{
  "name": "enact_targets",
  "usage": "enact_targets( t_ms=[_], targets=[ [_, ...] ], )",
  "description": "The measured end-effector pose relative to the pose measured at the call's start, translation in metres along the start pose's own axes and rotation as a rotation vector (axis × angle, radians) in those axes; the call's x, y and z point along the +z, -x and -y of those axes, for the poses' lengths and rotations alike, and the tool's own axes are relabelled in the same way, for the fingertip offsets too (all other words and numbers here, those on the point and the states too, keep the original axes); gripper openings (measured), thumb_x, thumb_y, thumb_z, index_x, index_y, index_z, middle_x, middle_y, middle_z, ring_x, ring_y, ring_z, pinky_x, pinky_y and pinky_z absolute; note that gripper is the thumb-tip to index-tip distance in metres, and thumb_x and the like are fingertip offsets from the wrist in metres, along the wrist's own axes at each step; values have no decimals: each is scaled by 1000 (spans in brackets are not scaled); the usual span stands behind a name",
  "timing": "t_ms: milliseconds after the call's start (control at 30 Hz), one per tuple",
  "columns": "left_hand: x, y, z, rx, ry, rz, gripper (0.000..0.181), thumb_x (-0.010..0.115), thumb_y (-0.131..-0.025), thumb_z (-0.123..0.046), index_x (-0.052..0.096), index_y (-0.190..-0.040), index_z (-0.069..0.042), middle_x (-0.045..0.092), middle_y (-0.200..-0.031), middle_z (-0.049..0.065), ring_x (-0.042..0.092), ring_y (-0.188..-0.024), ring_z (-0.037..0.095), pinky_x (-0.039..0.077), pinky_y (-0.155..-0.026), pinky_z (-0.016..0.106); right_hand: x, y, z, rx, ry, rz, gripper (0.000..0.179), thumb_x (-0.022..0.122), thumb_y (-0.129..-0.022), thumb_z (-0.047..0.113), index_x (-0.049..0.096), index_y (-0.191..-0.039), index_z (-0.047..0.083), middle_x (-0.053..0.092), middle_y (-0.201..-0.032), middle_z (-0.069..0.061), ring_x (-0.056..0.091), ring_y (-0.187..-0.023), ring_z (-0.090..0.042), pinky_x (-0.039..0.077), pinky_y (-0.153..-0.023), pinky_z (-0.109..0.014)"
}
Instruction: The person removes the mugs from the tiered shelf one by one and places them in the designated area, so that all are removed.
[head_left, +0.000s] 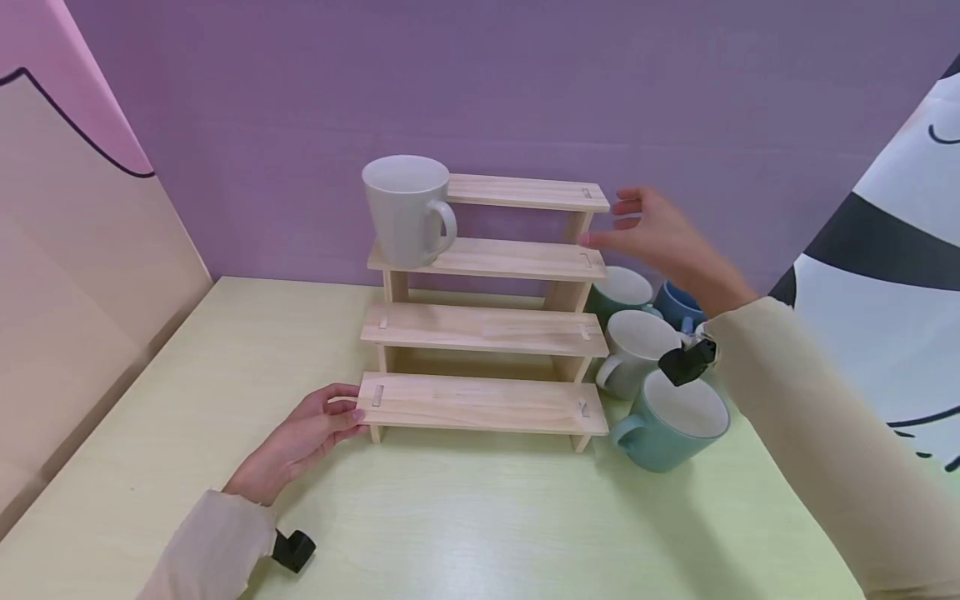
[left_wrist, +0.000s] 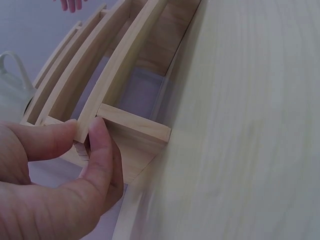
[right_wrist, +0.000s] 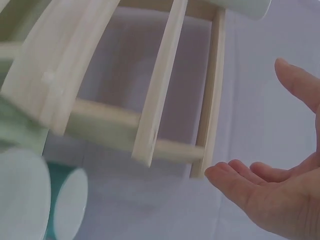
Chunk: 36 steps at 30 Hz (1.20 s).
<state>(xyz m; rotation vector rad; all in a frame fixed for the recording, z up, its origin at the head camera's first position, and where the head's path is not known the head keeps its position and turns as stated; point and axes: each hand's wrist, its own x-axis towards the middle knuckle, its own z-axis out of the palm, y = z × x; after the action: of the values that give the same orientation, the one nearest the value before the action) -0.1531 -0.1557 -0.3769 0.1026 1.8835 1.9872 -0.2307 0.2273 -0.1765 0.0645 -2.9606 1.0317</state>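
Note:
A light wooden tiered rack (head_left: 480, 325) stands on the table against the purple backdrop. My left hand (head_left: 303, 437) pinches the left end of its lowest shelf; the left wrist view shows thumb (left_wrist: 45, 140) and forefinger (left_wrist: 101, 145) on either side of the board's end. Beside the right end of the top shelf is my right hand (head_left: 660, 237), thumb and fingers spread, holding nothing. The right wrist view has its fingertips (right_wrist: 217, 172) near the end of the top shelf (right_wrist: 212, 100). A white mug (head_left: 405, 212) sits at the left of the second shelf from the top, handle rightward.
Right of the rack, mugs crowd together: a teal mug (head_left: 671, 425) in front, a white mug (head_left: 637, 354) behind it, a green mug (head_left: 621, 289) and a blue mug (head_left: 678, 307) farther back. Pale table surface (head_left: 450, 517) lies before the rack. A purple backdrop (head_left: 525, 83) rises behind.

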Motion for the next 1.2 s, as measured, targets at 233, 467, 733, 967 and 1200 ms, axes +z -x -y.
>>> enact_targets(
  t_ms=[233,467,733,967,1200],
  targets=[
    [-1,2,1,6,4,11,47,45,-96,5,23,-136,13,51,-107,8,60,-89,8,55,-83,17,12,-2,27,-43,-78,51,102,71,-79,51,13,-151,9,28,-153,-13,31,-138,-32,32,-112,-54],
    [-1,3,1,13,8,7,46,45,-96,5,24,-135,13,51,-106,7,60,-89,8,54,-83,16,27,-5,48,-54,-145,95,99,73,-79,46,14,-150,11,29,-153,-8,30,-139,-27,32,-114,-49],
    [1,4,0,6,8,-4,45,45,-96,5,25,-135,13,50,-107,9,60,-89,8,54,-83,16,44,-14,65,-78,-211,110,95,75,-79,41,18,-149,9,32,-151,-9,35,-136,-26,35,-112,-44],
    [2,4,0,6,13,-4,45,45,-95,6,25,-134,13,51,-106,8,60,-89,8,54,-82,16,58,-16,78,-94,-236,130,92,75,-79,38,21,-148,11,35,-149,-8,38,-134,-24,38,-111,-42],
    [3,4,-1,8,21,-2,44,44,-96,6,24,-134,14,50,-104,8,59,-88,7,54,-82,16,72,-15,87,-149,-303,145,79,74,-82,31,30,-144,8,42,-143,-9,42,-131,-23,41,-108,-41]
  ],
)
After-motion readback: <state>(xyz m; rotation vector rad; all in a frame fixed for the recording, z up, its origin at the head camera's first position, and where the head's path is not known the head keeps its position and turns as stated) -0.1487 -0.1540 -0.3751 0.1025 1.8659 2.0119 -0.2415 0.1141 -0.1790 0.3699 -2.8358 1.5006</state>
